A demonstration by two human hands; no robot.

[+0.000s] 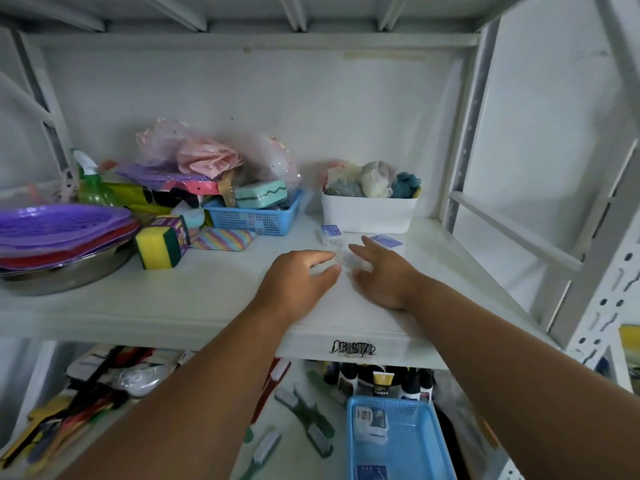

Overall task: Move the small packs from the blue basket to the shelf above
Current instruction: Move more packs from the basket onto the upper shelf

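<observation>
Packs (331,231) already lie near the white tub (369,211); more wait in our blue basket (398,441). Left hand (298,282) and right hand (382,273), fingers loosely spread, flank a clear pack (344,259).

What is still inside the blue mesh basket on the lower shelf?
The blue mesh basket holds a small white-and-blue pack near its far left corner and another pack at the picture's bottom edge, cut off. The rest of its floor shows bare.

Two hands (341,275), two blue baskets (398,441), one white bin (369,214), four visible small packs (330,231).
</observation>
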